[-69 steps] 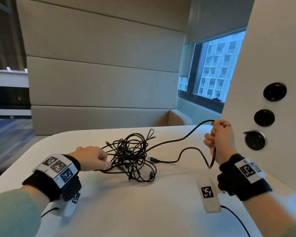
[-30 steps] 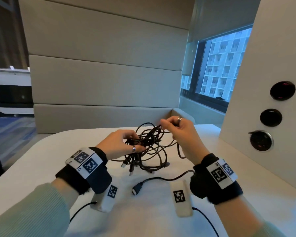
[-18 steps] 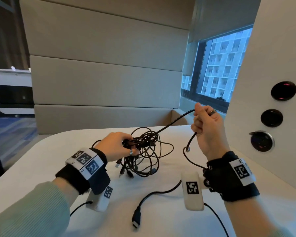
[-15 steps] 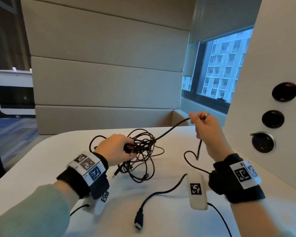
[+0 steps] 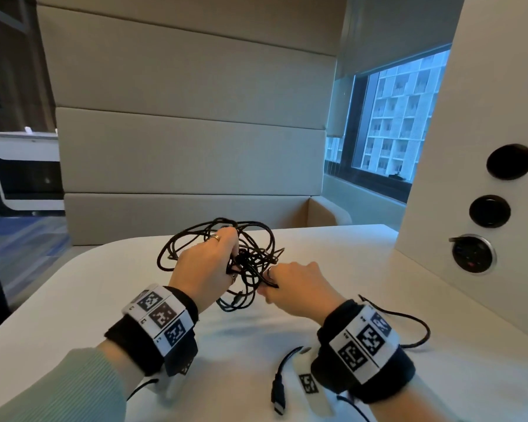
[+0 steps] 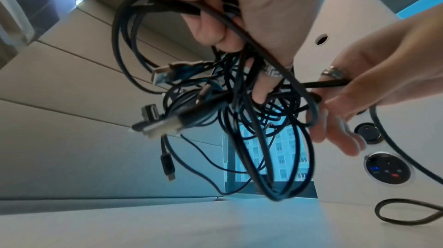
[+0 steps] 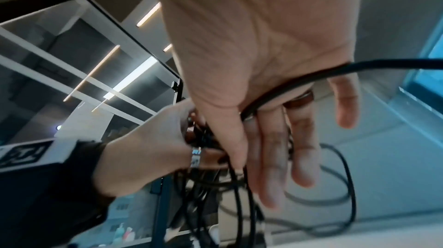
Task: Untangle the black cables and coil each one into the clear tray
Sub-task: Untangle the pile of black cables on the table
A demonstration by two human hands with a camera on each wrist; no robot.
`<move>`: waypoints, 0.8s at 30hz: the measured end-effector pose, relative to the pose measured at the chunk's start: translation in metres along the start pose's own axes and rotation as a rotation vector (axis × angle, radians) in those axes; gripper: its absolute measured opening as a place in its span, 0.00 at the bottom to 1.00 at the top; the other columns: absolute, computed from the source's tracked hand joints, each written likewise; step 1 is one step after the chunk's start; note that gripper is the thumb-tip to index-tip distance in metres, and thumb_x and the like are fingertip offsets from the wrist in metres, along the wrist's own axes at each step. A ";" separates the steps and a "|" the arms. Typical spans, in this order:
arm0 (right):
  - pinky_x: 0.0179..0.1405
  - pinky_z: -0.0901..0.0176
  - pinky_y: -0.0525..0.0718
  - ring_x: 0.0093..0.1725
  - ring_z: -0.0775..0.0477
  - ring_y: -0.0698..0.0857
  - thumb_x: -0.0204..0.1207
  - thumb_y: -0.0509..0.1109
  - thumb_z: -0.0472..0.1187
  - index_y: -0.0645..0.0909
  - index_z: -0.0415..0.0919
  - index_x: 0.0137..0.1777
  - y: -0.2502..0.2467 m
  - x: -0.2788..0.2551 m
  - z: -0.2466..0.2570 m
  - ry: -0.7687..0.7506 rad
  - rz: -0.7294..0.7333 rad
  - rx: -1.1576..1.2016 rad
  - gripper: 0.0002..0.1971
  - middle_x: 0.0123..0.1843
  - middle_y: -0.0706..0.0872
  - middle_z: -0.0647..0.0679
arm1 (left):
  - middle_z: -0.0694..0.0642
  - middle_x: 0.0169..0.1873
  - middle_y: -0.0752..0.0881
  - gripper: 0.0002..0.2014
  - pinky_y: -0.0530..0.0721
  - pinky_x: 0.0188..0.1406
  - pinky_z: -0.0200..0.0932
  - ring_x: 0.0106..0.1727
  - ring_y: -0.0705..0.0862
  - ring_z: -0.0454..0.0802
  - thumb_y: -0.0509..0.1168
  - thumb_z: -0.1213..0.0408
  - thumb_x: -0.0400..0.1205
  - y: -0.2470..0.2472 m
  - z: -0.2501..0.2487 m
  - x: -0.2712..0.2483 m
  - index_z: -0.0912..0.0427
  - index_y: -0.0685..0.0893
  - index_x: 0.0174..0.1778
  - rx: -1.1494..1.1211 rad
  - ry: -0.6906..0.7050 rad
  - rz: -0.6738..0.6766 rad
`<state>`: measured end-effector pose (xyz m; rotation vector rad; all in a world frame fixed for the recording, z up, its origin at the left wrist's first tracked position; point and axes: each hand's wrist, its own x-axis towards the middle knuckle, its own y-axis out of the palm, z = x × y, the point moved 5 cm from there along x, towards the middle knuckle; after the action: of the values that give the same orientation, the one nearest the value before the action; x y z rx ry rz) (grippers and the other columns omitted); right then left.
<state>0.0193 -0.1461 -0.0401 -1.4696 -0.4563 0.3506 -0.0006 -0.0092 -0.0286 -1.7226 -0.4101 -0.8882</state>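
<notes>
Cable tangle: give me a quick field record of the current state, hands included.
tangle: black cable bundle, held up above the table
left hand: grips the knot
right hand: pinches one strand at the bundle's right side
freed cable: one black cable trails on the table by the right wrist, its plug near the front edge
loose plugs: several hang from the bundle
clear tray: not in view
</notes>
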 end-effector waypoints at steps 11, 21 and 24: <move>0.16 0.69 0.54 0.20 0.58 0.56 0.84 0.61 0.46 0.70 0.45 0.44 0.009 0.009 -0.025 0.084 -0.066 1.582 0.08 0.23 0.61 0.57 | 0.39 0.53 0.78 0.30 0.73 0.47 0.20 0.49 0.77 0.28 0.73 0.70 0.70 -0.006 -0.010 -0.008 0.43 0.72 0.63 -0.482 0.177 0.006; 0.14 0.68 0.54 0.18 0.59 0.56 0.85 0.58 0.40 0.79 0.42 0.47 0.012 0.013 -0.056 0.121 -0.341 1.674 0.09 0.21 0.59 0.57 | 0.51 0.49 0.90 0.19 0.85 0.50 0.37 0.51 0.88 0.48 0.71 0.69 0.76 -0.020 0.027 -0.020 0.46 0.80 0.59 -1.043 -0.337 0.088; 0.14 0.69 0.55 0.18 0.59 0.57 0.86 0.57 0.40 0.77 0.42 0.45 0.017 0.013 -0.054 0.154 -0.294 1.714 0.10 0.21 0.60 0.56 | 0.51 0.45 0.85 0.13 0.79 0.45 0.38 0.49 0.84 0.48 0.72 0.63 0.75 -0.012 0.043 -0.023 0.45 0.79 0.52 -0.801 -0.468 0.011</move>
<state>0.0584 -0.1846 -0.0587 0.2432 -0.1029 0.2416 -0.0087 0.0386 -0.0422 -2.6892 -0.3681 -0.6671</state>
